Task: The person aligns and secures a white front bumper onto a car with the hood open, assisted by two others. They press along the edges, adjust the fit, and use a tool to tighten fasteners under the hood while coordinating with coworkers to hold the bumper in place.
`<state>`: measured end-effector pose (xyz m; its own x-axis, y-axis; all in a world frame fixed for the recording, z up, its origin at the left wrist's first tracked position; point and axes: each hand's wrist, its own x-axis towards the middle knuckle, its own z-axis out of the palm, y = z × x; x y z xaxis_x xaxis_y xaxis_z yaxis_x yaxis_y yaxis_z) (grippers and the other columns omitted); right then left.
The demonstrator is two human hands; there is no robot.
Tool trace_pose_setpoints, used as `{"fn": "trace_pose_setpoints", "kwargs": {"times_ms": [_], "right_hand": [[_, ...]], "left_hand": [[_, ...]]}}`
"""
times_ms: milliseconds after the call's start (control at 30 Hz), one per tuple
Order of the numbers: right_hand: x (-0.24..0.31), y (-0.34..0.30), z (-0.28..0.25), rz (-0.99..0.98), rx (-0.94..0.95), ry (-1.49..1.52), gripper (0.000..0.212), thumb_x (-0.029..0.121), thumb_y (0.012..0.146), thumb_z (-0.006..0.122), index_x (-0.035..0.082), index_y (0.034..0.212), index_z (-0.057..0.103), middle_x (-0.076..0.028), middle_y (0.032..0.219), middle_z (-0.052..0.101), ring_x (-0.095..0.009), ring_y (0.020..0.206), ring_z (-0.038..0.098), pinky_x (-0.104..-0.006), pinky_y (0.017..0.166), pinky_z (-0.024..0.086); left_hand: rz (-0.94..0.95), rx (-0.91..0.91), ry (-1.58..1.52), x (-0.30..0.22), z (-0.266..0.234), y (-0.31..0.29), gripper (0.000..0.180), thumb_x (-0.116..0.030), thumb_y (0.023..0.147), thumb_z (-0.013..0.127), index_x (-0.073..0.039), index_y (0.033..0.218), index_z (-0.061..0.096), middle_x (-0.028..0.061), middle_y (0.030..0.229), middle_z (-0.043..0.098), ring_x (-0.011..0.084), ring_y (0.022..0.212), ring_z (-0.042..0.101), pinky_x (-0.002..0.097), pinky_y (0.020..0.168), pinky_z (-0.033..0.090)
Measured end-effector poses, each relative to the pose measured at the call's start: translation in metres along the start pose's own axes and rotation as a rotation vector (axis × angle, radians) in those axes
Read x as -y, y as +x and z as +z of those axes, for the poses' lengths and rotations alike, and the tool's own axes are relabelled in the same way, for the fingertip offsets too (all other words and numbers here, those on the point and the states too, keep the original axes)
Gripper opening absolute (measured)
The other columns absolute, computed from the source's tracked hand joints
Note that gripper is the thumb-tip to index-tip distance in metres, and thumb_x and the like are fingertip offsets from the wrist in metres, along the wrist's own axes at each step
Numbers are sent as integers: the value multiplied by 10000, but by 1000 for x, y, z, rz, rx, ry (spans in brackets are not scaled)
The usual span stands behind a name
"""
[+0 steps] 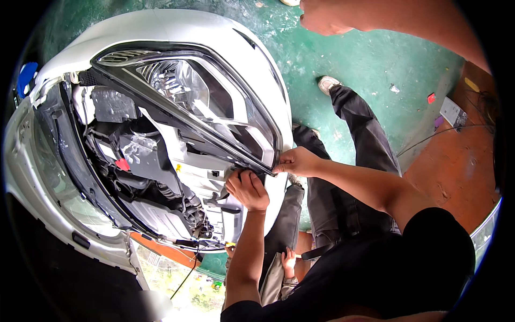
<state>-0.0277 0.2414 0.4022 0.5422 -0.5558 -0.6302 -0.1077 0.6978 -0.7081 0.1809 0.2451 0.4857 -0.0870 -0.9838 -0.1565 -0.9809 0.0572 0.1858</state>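
The front of a white car (177,24) with its engine bay exposed fills the left and middle of the view. A clear headlight (177,83) sits in its corner, and a long black trim strip (179,115) runs along its inner edge. My right hand (296,161) pinches at the strip's near end, by the headlight's tip. Just left of it, my left hand (248,189) is closed, its fingers curled down beside the same end against the light-coloured front panel. What the left fingertips grip is hidden.
Below the bay, another person's hand (288,261) shows near my arm. Another person's arm (397,21) reaches in at top right. Dark trousers (370,134) and a shoe (327,84) are on the green floor (375,64). The raised hood (21,161) stands left.
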Motion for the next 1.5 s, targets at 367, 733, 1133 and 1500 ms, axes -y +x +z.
{"fn": "trace_pose_setpoints", "kwargs": {"times_ms": [367,733,1133,1500], "right_hand": [[22,23,-40,-147,-479,-83,411,386,988,741,29,1176,659,-114,983,717,-207,837,688,-350,763,545],[137,170,-79,-133,-516,49,879,693,1021,508,26,1587,424,-110,1603,469,-314,1397,491,-394,1197,344],[168,149,-165,11,-659,3,888,816,937,492,155,1530,511,19,1469,585,-181,1375,520,-384,1108,345],[104,4,180,-221,-289,-1501,316,268,1010,657,-13,1150,698,-196,1175,695,-366,1122,620,-473,977,478]], "left_hand": [[-122,18,-50,-4,-9,3,213,-287,937,602,-105,1025,669,120,1215,597,387,1132,520,541,987,370],[-304,-557,-477,13,-28,-48,324,-159,822,721,-76,1111,601,128,1202,605,371,1194,540,483,1020,430],[-1409,-1598,-489,401,-141,-373,431,-279,1041,579,103,1238,611,267,1183,677,390,1099,641,445,1025,469],[-1889,-1068,-1416,670,33,-648,953,-824,961,393,-51,1490,569,153,1412,646,341,1277,594,543,1077,426]]}}
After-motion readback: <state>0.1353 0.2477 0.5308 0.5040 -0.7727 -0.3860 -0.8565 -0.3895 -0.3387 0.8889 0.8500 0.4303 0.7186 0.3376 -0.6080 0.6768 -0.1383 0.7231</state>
